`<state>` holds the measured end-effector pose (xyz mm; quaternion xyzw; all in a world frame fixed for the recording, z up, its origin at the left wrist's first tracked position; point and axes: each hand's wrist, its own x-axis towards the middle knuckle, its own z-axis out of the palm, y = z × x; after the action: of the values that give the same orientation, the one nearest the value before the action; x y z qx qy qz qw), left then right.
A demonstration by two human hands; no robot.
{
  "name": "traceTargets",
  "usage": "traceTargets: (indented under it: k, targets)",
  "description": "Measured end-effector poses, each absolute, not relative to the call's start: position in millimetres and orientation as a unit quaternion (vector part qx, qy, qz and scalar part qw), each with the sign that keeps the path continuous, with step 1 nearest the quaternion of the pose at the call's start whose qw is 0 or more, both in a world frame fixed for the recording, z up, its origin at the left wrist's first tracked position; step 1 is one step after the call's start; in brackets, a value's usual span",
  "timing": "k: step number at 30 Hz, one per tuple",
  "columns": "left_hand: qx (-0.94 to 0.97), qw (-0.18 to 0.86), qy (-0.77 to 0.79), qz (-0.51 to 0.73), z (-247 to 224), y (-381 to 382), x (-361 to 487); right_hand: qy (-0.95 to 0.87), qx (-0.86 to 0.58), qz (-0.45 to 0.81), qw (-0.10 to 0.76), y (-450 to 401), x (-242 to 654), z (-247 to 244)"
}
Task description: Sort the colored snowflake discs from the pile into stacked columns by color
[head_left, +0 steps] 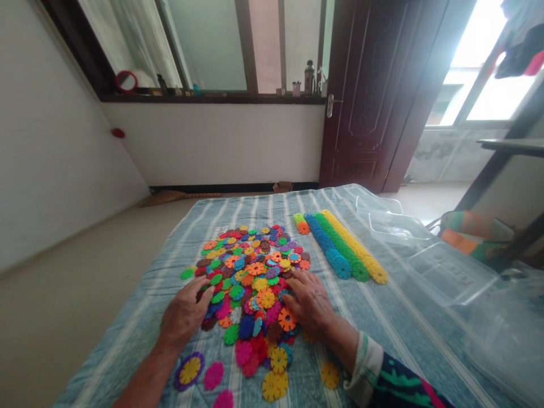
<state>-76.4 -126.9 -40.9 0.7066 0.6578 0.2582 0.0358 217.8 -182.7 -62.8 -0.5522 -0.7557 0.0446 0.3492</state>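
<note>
A big heap of multicoloured plastic snowflake discs (255, 268) lies loose on the striped cloth (170, 272). At the heap's left edge is my left hand (185, 309), its thumb and fingers apart against the discs. My right hand (311, 297) rests on the right edge, fingers spread and bent over the discs near an orange disc (288, 319). I see nothing gripped in either hand, though some fingertips are hidden among the discs. Close to me lie a purple ring disc with a yellow centre (189, 370), pink discs (213, 375) and yellow discs (275, 386).
Right of the heap, overlapping discs form a blue row (327, 246), a green row (342, 246) and a yellow row (355, 246). A few lime and orange discs (302, 227) sit beside them. Clear plastic boxes (453, 272) stand along the right edge. Beyond is a dark red door (365, 102).
</note>
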Motion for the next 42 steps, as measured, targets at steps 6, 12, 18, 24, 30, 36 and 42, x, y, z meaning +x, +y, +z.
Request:
traceTargets:
  k: [6, 12, 18, 24, 30, 36, 42]
  targets:
    - [0.697, 0.063, 0.666, 0.258, -33.7, -137.2, -65.5, -0.764, -0.544, 0.04, 0.344, -184.8, 219.3, -65.3]
    - [0.709, 0.076, 0.641, 0.282, -37.0, -147.5, -47.7, -0.762, -0.541, 0.021, 0.354, -187.6, 219.6, -75.4]
    - [0.749, 0.064, 0.595, 0.286, -38.1, -158.5, -29.7, -0.765, -0.534, 0.018, 0.359, -188.2, 221.7, -82.9]
    - [0.771, 0.018, 0.586, 0.247, -31.7, -174.8, -8.5, -0.769, -0.533, 0.022, 0.353, -188.7, 223.2, -83.1]
    - [0.803, -0.024, 0.518, 0.294, -30.4, -175.5, 7.6, -0.776, -0.526, 0.027, 0.346, -189.7, 224.6, -81.5]
    - [0.824, 0.039, 0.537, 0.177, -36.6, -172.2, 17.4, -0.778, -0.526, 0.022, 0.342, -188.6, 226.1, -87.7]
    - [0.839, 0.034, 0.529, 0.125, -34.8, -188.4, 24.4, -0.775, -0.527, 0.012, 0.349, -188.5, 227.2, -91.9]
